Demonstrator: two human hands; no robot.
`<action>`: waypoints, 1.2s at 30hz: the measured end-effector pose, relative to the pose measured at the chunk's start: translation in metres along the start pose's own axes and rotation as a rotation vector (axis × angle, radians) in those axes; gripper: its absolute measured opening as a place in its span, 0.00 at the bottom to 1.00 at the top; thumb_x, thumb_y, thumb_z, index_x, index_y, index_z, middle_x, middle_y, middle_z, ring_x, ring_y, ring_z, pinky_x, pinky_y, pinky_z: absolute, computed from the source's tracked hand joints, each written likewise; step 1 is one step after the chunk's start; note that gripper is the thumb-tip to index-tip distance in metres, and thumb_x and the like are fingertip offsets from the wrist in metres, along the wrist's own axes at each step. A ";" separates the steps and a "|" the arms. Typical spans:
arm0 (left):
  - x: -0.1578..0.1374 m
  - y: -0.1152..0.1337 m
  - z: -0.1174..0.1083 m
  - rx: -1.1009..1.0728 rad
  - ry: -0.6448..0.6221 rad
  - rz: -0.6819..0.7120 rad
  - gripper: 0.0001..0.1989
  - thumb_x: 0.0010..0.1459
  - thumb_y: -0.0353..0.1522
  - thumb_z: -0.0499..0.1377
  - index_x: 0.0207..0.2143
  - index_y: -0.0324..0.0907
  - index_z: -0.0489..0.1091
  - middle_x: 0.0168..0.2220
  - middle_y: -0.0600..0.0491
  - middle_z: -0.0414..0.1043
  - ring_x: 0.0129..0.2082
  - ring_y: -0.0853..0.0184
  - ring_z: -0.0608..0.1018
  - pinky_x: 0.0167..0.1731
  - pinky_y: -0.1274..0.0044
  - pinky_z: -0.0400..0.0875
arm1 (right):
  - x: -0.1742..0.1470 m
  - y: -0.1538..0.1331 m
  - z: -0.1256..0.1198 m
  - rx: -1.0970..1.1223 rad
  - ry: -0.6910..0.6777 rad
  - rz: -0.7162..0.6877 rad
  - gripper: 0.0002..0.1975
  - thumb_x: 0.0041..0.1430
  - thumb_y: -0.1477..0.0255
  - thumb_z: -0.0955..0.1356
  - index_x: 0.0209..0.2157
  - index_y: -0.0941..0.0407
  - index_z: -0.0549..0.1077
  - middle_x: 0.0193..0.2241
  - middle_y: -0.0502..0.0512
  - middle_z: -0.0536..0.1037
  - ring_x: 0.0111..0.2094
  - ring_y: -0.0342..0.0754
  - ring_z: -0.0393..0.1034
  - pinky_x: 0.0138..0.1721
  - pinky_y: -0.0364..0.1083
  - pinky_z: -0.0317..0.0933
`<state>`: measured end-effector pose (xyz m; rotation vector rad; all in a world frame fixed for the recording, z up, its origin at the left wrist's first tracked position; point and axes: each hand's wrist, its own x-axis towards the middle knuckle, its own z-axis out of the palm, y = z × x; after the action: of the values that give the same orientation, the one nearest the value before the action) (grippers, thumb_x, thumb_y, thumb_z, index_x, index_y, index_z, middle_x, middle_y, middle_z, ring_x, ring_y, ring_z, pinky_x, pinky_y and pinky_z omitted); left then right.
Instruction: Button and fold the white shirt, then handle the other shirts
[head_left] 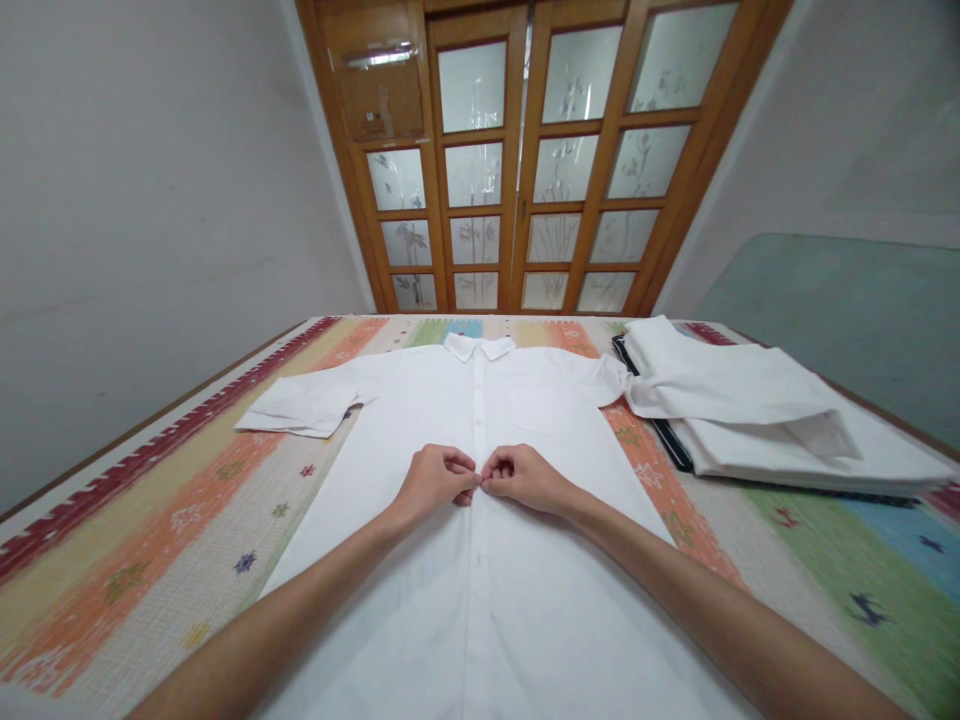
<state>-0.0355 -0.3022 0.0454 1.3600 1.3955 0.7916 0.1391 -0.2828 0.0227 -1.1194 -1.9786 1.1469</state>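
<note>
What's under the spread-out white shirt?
Striped cloth shows on both sides of the white shirt, which lies on it. Anything directly beneath the shirt is covered. On top, left hand and right hand pinch its front, hiding some fabric.

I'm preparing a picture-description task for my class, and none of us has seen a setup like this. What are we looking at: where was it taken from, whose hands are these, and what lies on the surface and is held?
There is no machine here: the bare hands belong to a person wearing the camera on their head, looking forward and down. A white shirt lies spread out on a striped cloth, its collar at the far end. The left hand and right hand meet at its front strip, both pinching there; whether they hold a button is too small to tell. To the right sits folded white fabric with something dark beneath. Beyond are wooden doors with panes.
</note>
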 end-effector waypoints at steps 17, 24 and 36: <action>0.000 0.001 0.001 0.003 -0.037 -0.045 0.07 0.46 0.24 0.61 0.31 0.35 0.68 0.18 0.56 0.70 0.13 0.73 0.71 0.12 0.82 0.66 | -0.001 0.002 0.000 0.036 0.015 0.004 0.05 0.46 0.73 0.70 0.27 0.61 0.76 0.18 0.47 0.70 0.22 0.40 0.60 0.23 0.39 0.53; -0.003 0.007 -0.001 0.101 -0.105 -0.042 0.04 0.47 0.27 0.60 0.29 0.36 0.69 0.16 0.58 0.69 0.11 0.75 0.67 0.12 0.83 0.63 | 0.000 0.004 0.001 0.036 0.015 -0.006 0.07 0.46 0.70 0.71 0.27 0.61 0.76 0.18 0.48 0.70 0.21 0.40 0.60 0.23 0.40 0.52; -0.001 0.003 -0.002 0.296 0.008 0.162 0.07 0.45 0.30 0.60 0.28 0.38 0.76 0.26 0.53 0.76 0.27 0.68 0.75 0.28 0.80 0.66 | 0.001 0.008 0.003 0.074 0.027 -0.003 0.06 0.45 0.74 0.70 0.28 0.61 0.77 0.18 0.47 0.69 0.21 0.40 0.60 0.22 0.39 0.51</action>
<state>-0.0365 -0.3021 0.0489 1.7171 1.4639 0.7149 0.1396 -0.2809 0.0145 -1.0882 -1.9010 1.1870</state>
